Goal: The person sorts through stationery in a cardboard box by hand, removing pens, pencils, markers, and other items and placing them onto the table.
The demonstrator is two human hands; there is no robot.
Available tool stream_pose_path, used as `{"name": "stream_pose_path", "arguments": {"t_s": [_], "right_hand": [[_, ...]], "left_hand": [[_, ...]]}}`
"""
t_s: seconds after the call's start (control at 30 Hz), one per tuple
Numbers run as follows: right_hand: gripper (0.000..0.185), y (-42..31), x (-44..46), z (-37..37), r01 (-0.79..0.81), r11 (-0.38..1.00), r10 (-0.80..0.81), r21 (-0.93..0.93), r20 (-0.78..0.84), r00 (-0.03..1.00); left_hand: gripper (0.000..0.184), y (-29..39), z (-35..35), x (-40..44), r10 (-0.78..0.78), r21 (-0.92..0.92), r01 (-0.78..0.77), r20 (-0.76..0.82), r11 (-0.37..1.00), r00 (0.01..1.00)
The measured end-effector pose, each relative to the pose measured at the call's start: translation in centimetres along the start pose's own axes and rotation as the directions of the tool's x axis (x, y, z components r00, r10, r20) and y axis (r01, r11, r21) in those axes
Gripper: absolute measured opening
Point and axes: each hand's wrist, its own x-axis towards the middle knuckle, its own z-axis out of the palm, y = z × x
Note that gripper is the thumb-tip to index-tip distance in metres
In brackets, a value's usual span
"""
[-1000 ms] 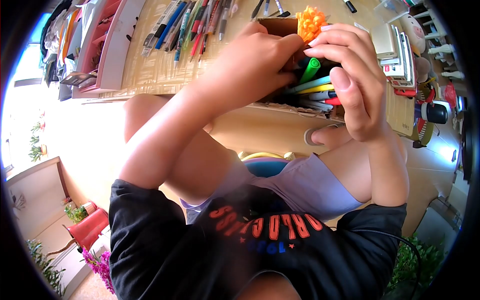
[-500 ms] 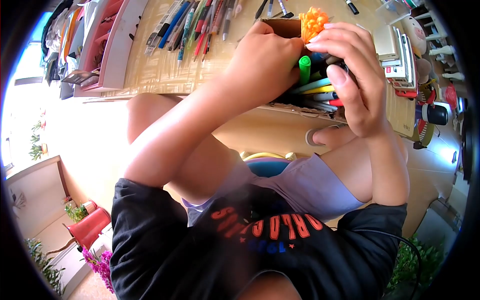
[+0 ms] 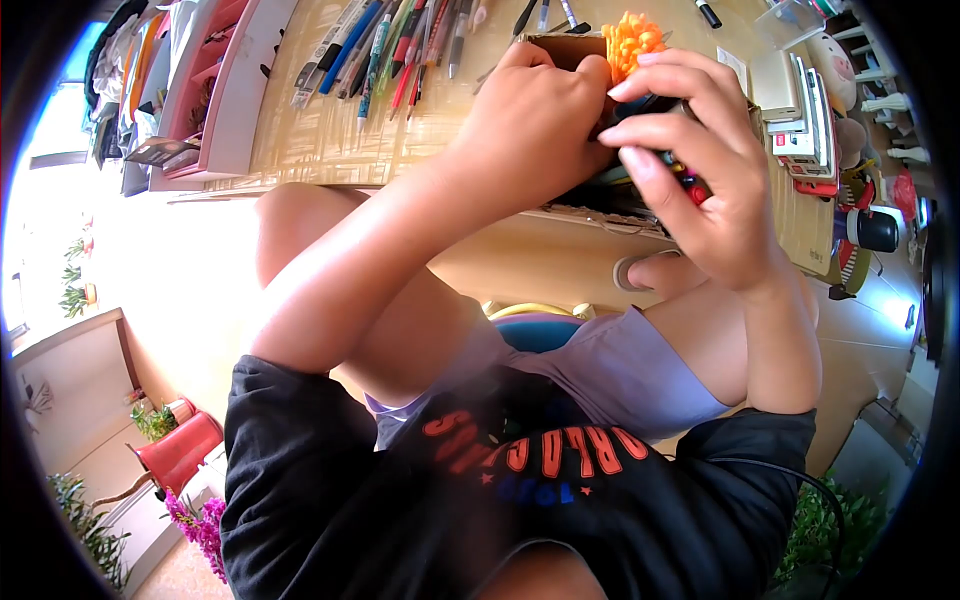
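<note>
A cardboard box [image 3: 570,48] of pens and markers stands at the table's near edge, largely covered by both hands. My left hand [image 3: 540,125] is closed at the box's left side, its fingertips reaching inside; whatever they hold is hidden. Over the right side, my right hand [image 3: 715,160] has bent fingers set apart, with the index finger and thumb near my left fingertips. An orange flower-like topper [image 3: 632,45] rises from the box between the hands. Small red and pink pen ends [image 3: 697,188] show beneath my right hand.
Several loose pens [image 3: 385,50] lie on the table to the left, beside a pink-and-white shelf unit [image 3: 230,90]. Stacked books [image 3: 800,130] stand at the right. A black marker [image 3: 706,14] lies at the far side. A dark cylindrical object [image 3: 872,230] is beyond the table's right edge.
My right index finger and thumb have moved left and lower over the box. The green marker and yellow pen visible before are now out of sight. My left hand has barely moved.
</note>
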Motion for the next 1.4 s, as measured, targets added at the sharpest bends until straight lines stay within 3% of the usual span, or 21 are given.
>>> {"name": "stream_pose_path", "arguments": {"t_s": [0.1, 0.23, 0.33, 0.43, 0.53, 0.6, 0.67, 0.8, 0.93, 1.13, 1.2, 1.4], "right_hand": [[0.014, -0.1, -0.2, 0.0, -0.090, 0.990, 0.097, 0.105, -0.059, 0.994], [0.016, -0.2, -0.2, -0.1, -0.095, 0.984, 0.108, 0.149, -0.084, 0.991], [0.017, 0.0, -0.1, -0.4, -0.055, 0.991, 0.064, 0.124, -0.065, 0.996], [0.017, 0.4, 0.1, -0.3, -0.009, 0.996, 0.016, 0.092, -0.079, 0.997], [0.015, 0.3, 0.2, 0.0, -0.046, 0.993, 0.062, 0.112, -0.143, 0.988], [0.016, -0.2, 0.0, 0.0, -0.131, 0.980, 0.155, 0.148, -0.157, 0.975], [0.019, 0.3, -0.1, 0.0, -0.105, 0.986, 0.126, 0.133, -0.161, 0.979], [0.022, 0.6, -0.1, 0.0, -0.089, 0.988, 0.109, 0.123, -0.162, 0.981], [0.026, 0.7, -0.1, -0.1, -0.087, 0.989, 0.104, 0.121, -0.145, 0.984], [0.033, 0.9, -0.3, -0.2, -0.097, 0.983, 0.114, 0.156, -0.104, 0.988], [0.037, 1.1, -0.6, -0.5, -0.111, 0.983, 0.118, 0.149, -0.040, 0.992], [0.034, 0.8, -0.5, -0.2, -0.093, 0.994, 0.097, 0.065, -0.062, 0.993]], "left_hand": [[0.022, 0.1, -0.5, 0.2, -0.028, -0.033, 0.031, 0.082, 0.999, 0.996], [0.015, 0.7, -0.8, 0.6, -0.070, 0.070, 0.056, 0.204, 0.996, 0.977], [0.006, 1.2, -0.2, 0.9, -0.114, 0.214, 0.069, 0.205, 0.974, 0.972], [0.028, 1.0, 0.4, 0.6, -0.043, 0.171, 0.032, 0.059, 0.985, 0.997], [0.029, 1.4, 0.1, 0.9, -0.118, 0.200, 0.084, 0.165, 0.976, 0.979], [0.029, 1.2, 0.5, 0.8, -0.095, 0.193, 0.072, 0.113, 0.978, 0.989], [0.028, 1.1, 0.7, 0.7, -0.078, 0.193, 0.062, 0.076, 0.979, 0.994], [0.026, 1.0, 0.8, 0.5, -0.058, 0.188, 0.049, 0.040, 0.981, 0.998], [0.007, 0.5, 1.2, 0.4, -0.026, 0.158, 0.026, 0.000, 0.987, 1.000], [0.008, 0.5, 0.6, 0.2, -0.019, 0.210, 0.000, 0.087, 0.978, 0.996], [0.008, 0.5, 0.7, 0.1, 0.000, 0.228, -0.014, 0.065, 0.974, 0.998], [0.005, 0.7, 0.6, 0.1, 0.002, 0.210, -0.012, 0.049, 0.978, 0.999]]}}
